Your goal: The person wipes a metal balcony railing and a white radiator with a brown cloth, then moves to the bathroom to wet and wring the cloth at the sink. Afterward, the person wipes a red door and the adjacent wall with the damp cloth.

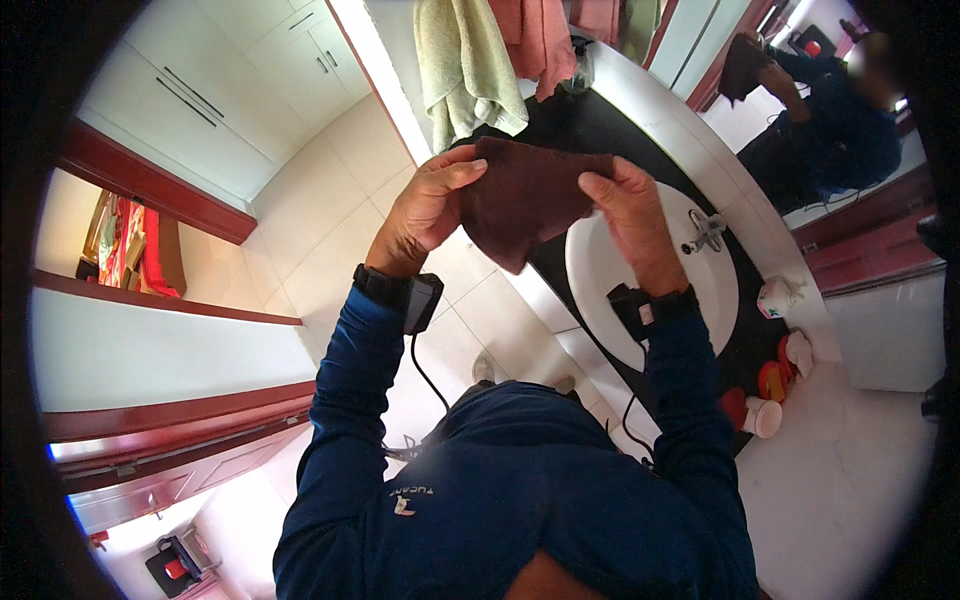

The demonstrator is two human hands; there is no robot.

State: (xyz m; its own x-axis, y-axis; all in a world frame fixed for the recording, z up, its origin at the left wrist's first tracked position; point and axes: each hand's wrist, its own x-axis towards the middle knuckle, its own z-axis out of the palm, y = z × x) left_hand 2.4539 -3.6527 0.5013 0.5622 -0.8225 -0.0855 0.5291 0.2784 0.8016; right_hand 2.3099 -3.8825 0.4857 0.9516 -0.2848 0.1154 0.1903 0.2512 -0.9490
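A dark brown cloth is stretched between my two hands, in front of me and partly over the edge of the black countertop. My left hand pinches its left side, thumb on top. At the upper right corner, my right hand grips it between thumb and fingers, over the white washbasin. The cloth's lower edge hangs loose and comes to a point. Both wrists carry black strapped devices with cables.
A chrome faucet stands at the basin's far side. A pale green towel and a pink towel hang ahead. A white cup and red items sit along the counter's right end. A mirror lines the right wall.
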